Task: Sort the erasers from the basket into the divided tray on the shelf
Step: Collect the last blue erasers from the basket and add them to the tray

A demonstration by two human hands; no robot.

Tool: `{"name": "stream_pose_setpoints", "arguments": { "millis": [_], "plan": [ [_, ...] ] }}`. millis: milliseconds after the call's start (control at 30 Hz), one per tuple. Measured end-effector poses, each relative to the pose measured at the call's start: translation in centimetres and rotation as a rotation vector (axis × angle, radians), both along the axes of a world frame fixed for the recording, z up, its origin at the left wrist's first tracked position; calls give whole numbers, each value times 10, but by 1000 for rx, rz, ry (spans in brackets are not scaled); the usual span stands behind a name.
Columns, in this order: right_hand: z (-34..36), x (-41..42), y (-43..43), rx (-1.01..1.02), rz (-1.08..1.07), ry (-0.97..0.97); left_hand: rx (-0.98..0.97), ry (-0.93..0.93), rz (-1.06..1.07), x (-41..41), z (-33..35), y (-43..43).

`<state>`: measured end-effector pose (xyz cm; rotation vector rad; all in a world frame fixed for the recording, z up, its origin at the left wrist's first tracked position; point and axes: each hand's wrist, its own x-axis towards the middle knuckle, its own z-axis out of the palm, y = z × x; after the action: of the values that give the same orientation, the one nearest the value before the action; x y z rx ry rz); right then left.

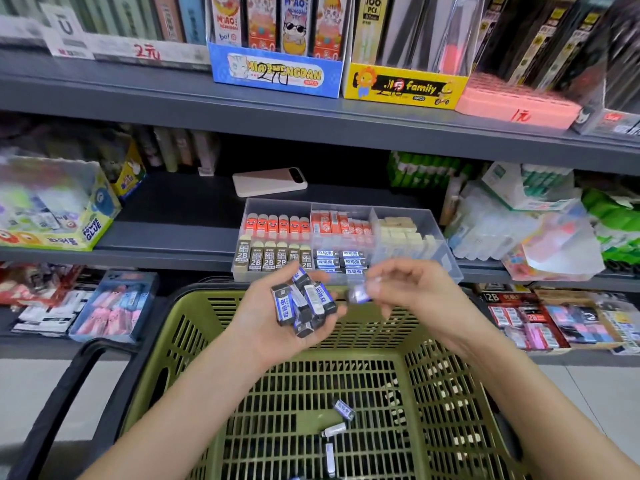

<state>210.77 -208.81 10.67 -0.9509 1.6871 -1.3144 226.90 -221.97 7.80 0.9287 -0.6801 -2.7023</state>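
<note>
Shop shelf w/ divided tray at 12 o'clock, green basket at 6 w/ 3 loose erasers inside; L hand palm-up, fingers cupped round eraser pile, approx 6, overlap hides exact no.; R hand pinches 1 blurred eraser at 3 o'clock of pile.
</note>
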Motion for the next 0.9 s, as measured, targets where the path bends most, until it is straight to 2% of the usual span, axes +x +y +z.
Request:
{"name": "stream_pose_setpoints", "arguments": {
  "millis": [100, 167, 233, 300, 467, 667, 800, 900],
  "plan": [
    [-3, -20, -28, -16, -191, 62, -56, 29, 57, 2, 8, -17],
    [-11, -23, -51, 74, -234, 244, -99, 26, 89, 3, 13, -28],
    [-19, -22, -70, 155, -196, 452, -136, 14, 105, 2, 16, -37],
    [-22, -23, -82, 200, -100, 548, -160, 6, 118, 0, 18, -44],
    [-24, -29, -91, 269, 70, 619, -168, 26, 137, -8, 20, -53],
    [-27, -32, -97, 237, -4, 552, -134, 47, 148, -15, 23, -58],
    [-26, -28, -95, 319, 109, 824, -137, 30, 144, -17, 26, -59],
    [-21, -27, -93, 309, 139, 960, -133, 11, 119, -18, 27, -57]
  ]
}}
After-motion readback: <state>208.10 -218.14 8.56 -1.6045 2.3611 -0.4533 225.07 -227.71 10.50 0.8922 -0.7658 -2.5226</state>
